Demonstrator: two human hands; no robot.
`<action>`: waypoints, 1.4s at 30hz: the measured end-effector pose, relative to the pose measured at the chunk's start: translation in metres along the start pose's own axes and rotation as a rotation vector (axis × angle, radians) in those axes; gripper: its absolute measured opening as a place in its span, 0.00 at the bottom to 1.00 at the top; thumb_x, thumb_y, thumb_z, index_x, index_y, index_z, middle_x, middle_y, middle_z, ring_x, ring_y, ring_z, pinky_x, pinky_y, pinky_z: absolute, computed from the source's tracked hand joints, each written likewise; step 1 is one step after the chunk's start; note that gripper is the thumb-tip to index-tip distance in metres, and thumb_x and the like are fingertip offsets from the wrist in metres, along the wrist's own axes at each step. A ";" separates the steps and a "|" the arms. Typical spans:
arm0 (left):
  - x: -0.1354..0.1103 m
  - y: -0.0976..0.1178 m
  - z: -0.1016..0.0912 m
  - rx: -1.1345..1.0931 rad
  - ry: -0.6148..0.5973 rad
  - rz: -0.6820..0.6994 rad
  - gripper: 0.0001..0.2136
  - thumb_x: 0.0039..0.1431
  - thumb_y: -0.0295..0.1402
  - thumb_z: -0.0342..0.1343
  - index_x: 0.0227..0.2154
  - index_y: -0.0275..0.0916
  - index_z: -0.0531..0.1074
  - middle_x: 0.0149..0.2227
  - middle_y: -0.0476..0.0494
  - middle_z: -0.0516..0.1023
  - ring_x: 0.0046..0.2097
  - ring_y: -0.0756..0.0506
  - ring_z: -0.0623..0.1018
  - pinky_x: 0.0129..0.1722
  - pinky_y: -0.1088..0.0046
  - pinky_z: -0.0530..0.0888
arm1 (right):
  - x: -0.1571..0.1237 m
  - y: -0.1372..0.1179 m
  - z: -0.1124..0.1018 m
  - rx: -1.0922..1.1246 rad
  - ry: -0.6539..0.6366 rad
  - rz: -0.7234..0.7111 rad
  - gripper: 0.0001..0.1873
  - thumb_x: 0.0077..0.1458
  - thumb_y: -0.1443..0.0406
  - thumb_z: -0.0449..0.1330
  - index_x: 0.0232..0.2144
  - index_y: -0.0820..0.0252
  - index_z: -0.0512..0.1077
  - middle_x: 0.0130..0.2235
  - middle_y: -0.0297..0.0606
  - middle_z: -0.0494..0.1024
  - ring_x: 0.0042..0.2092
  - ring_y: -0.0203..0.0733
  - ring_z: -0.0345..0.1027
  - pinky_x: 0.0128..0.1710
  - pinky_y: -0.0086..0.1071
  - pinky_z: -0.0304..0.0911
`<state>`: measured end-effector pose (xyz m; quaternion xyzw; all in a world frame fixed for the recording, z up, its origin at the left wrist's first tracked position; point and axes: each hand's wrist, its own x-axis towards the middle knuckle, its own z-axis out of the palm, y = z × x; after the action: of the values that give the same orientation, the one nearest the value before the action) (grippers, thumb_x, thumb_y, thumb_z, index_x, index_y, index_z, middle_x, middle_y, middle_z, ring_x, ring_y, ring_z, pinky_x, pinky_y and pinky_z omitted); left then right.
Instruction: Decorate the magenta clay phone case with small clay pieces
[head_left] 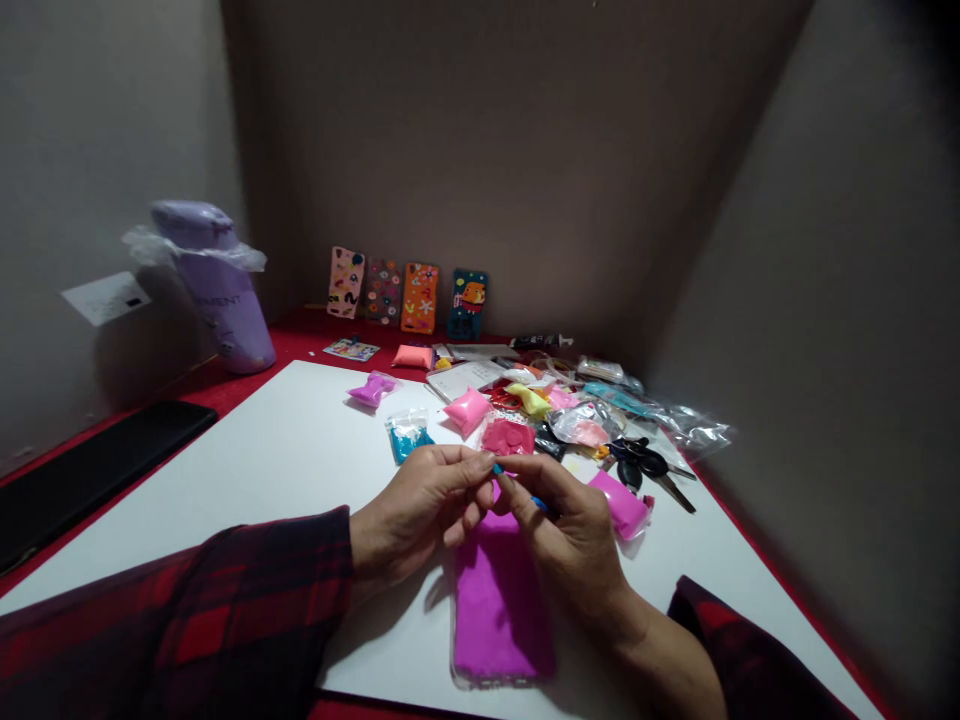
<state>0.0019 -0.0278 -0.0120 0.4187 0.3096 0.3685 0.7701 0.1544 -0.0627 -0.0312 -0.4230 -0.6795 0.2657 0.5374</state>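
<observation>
My left hand [427, 500] and my right hand [574, 525] meet fingertip to fingertip, both pinched closed on a tiny bit of blue clay [498, 469]. A second blue piece [538, 503] shows between the fingers of my right hand; its kind is mostly hidden. Beneath both hands lies a clear phone case [501, 600] covered with smooth magenta clay, its upper end hidden by my fingers. Just beyond my left hand is a zip bag of blue clay [409, 437]. A packet of bright pink clay [621, 505] sits right of my right hand.
A white board [247, 480] covers the red table. Black scissors [649, 465] and clay packets [529, 400] crowd the back right. Several decorated phone cases [420, 298] lean on the back wall. A purple tumbler [225, 300] and black slab [97, 470] are left.
</observation>
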 end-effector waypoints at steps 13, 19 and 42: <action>-0.001 0.000 0.001 -0.017 0.001 -0.011 0.09 0.57 0.32 0.57 0.27 0.31 0.70 0.22 0.49 0.70 0.17 0.58 0.65 0.11 0.88 0.58 | -0.001 0.000 0.001 0.011 0.010 0.028 0.08 0.58 0.68 0.57 0.40 0.60 0.73 0.30 0.35 0.77 0.31 0.37 0.72 0.31 0.29 0.66; -0.001 0.000 0.001 -0.052 -0.006 -0.022 0.10 0.55 0.34 0.60 0.25 0.31 0.70 0.22 0.49 0.70 0.17 0.58 0.65 0.12 0.87 0.58 | 0.001 -0.003 0.001 -0.005 0.023 0.019 0.07 0.57 0.68 0.57 0.39 0.60 0.73 0.30 0.35 0.77 0.31 0.37 0.71 0.31 0.28 0.66; -0.003 0.003 0.002 -0.103 -0.004 -0.086 0.08 0.53 0.32 0.61 0.26 0.32 0.71 0.22 0.50 0.70 0.19 0.57 0.66 0.13 0.85 0.58 | 0.001 -0.004 0.001 0.017 0.039 0.007 0.06 0.57 0.67 0.59 0.37 0.59 0.74 0.30 0.36 0.78 0.31 0.38 0.73 0.31 0.29 0.68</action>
<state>0.0010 -0.0300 -0.0074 0.3654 0.3064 0.3496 0.8064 0.1522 -0.0638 -0.0272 -0.4259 -0.6650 0.2650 0.5534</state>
